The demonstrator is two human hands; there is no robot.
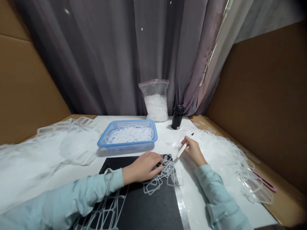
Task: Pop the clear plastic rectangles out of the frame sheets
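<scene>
My left hand lies palm down with its fingers reaching over a loose pile of thin white plastic frames. The pile rests on the upper right part of a black mat. Just right of the mat, my right hand grips a slim white-handled tool. Its dark pointed end sticks up past the fingers, while the white end slants down toward the pile. A joined web of white frames spreads over the mat's lower left, partly under my left sleeve.
Behind the mat stands a blue basket holding many small white frames. Farther back are a zip bag of white pieces and a black bottle. Translucent heaps flank both sides. A pink-handled tool lies right, near the cardboard wall.
</scene>
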